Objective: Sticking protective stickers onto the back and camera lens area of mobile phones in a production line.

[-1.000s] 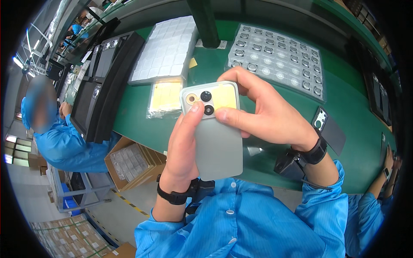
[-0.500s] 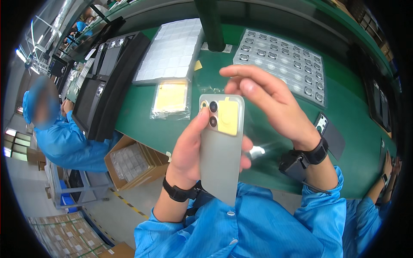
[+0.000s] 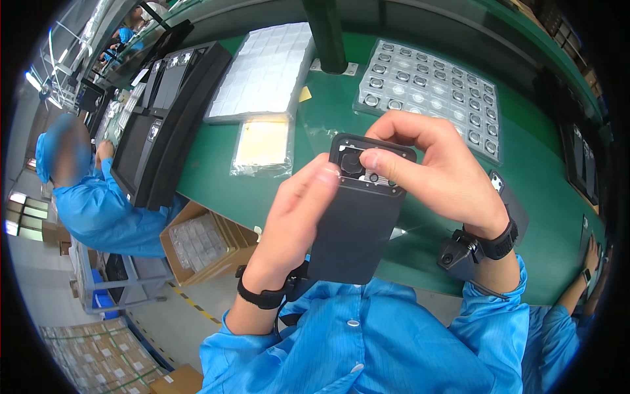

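Observation:
Between my hands is a phone back cover (image 3: 354, 226), its dark inner side facing up and its camera end pointing away from me. My left hand (image 3: 295, 213) grips the left edge, thumb close to the camera opening. The fingers of my right hand (image 3: 443, 174) wrap the top right corner, and its thumb presses on the camera area beside a round black part. What lies under the cover is hidden. Beyond my right hand, a clear tray (image 3: 430, 98) bears rows of round ringed parts. Another dark cover (image 3: 513, 207) lies on the green bench, right of my right wrist.
A white compartment tray (image 3: 266, 72) and a clear bag of yellow sheets (image 3: 264, 146) lie at the back left. Left of them stands a black foam tray (image 3: 177, 131). A green post (image 3: 325, 33) rises behind. Co-workers sit left (image 3: 98, 217) and right (image 3: 587, 262); an open carton (image 3: 226, 246) stands below.
The cover has been turned over: its pale outer side with the yellow sticker faced up before, its dark inner side now. My right hand has come down from above and taken hold of it.

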